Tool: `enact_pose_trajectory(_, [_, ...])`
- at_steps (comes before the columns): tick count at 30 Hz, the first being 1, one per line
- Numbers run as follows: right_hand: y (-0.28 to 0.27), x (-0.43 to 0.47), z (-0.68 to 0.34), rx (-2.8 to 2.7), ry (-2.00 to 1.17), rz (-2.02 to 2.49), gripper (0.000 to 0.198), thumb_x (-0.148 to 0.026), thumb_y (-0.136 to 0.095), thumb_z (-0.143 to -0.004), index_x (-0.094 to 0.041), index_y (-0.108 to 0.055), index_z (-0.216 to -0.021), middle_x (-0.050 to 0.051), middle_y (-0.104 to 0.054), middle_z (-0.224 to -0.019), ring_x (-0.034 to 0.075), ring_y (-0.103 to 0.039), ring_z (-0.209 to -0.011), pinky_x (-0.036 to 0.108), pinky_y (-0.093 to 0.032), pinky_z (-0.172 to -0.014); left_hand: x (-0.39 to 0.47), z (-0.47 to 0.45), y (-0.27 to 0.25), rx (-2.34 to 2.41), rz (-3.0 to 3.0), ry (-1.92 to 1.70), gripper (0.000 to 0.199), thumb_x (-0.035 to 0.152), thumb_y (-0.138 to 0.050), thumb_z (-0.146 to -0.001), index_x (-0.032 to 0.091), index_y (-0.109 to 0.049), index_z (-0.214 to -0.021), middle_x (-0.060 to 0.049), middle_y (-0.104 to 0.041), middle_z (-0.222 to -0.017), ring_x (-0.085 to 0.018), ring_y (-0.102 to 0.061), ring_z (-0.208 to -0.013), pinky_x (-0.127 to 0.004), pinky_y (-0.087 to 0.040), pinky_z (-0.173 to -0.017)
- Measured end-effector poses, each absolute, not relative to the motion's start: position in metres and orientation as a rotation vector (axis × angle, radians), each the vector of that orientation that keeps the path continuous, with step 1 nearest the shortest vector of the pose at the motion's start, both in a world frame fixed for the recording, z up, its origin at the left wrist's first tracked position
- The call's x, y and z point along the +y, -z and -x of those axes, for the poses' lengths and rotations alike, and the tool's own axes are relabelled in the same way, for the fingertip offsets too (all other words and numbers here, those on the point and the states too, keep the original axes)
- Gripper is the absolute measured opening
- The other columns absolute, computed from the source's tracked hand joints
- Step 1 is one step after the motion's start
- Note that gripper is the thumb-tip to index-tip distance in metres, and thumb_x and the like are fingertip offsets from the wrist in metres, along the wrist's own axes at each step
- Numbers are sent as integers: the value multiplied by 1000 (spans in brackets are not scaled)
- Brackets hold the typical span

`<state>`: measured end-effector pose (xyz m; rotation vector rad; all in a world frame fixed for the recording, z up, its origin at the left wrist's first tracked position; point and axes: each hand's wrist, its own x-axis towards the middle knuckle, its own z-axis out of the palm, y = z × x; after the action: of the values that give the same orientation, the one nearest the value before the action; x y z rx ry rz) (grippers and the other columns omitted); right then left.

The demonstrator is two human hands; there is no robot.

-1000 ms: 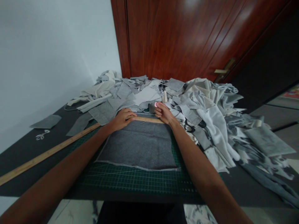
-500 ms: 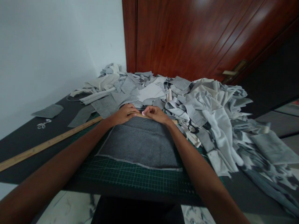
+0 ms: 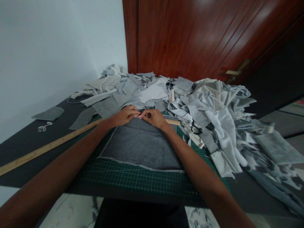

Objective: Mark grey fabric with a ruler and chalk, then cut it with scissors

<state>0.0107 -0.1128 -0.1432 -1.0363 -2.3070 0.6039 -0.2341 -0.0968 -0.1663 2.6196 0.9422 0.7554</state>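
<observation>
A dark grey piece of cloth (image 3: 144,145) lies on the green cutting mat (image 3: 133,180), its pale stitched edge towards me. Across its far part runs a long wooden ruler (image 3: 59,139), showing on both sides of my hands. My left hand (image 3: 127,115) presses the ruler onto the cloth, fingers together. Close beside it, my right hand (image 3: 154,117) pinches a small pinkish-white piece of tailor's chalk (image 3: 141,117) at the ruler's edge. The fingers hide most of the chalk.
A heap of grey and white cloth scraps (image 3: 152,93) spreads along the back and right of the dark table (image 3: 21,158). A loose grey scrap (image 3: 48,114) and a white cord (image 3: 42,128) lie at the left. A wooden door (image 3: 180,38) stands behind.
My right hand has slid a little left along the ruler with the chalk, closer to my left hand. More of the ruler's right end shows. My left hand has stayed almost still.
</observation>
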Motion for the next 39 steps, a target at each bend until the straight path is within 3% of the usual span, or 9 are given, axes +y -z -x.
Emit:
enact_pose_trajectory(12, [130, -117, -10, -2487, -450, 1173, 12, -26, -69, -93, -17, -75, -94, 5, -74, -88, 17, -61, -78, 25, -35, -69, -87, 243, 163, 870, -2644, -635, 55, 59, -38, -107, 23, -76, -125, -11, -69, -117, -25, -61, -110, -39, -46, -106])
enact_pose_trajectory(23, [113, -100, -46, -2609, -643, 1170, 14, -24, -74, -88, -16, -71, -76, 0, -65, -71, 12, -53, -63, 24, -30, -60, -84, 246, 165, 891, -2676, -611, 54, 57, -39, -107, 22, -75, -127, -13, -68, -119, -26, -61, -114, -42, -46, -107])
enact_pose_trajectory(33, [98, -93, -84, -2601, -776, 1484, 20, -17, -82, -73, -21, -67, -60, -1, -61, -56, 14, -49, -55, 29, -29, -58, -83, 246, 167, 883, -2659, -640, 58, 61, -38, -106, 22, -77, -124, -14, -69, -118, -27, -62, -112, -42, -47, -105])
enact_pose_trajectory(39, [100, -97, -72, -2543, -804, 1280, 15, -20, -76, -79, -19, -66, -68, -1, -61, -63, 14, -50, -61, 28, -31, -62, -85, 243, 166, 864, -2643, -646, 53, 57, -41, -106, 22, -76, -126, -14, -70, -119, -27, -62, -113, -43, -47, -106])
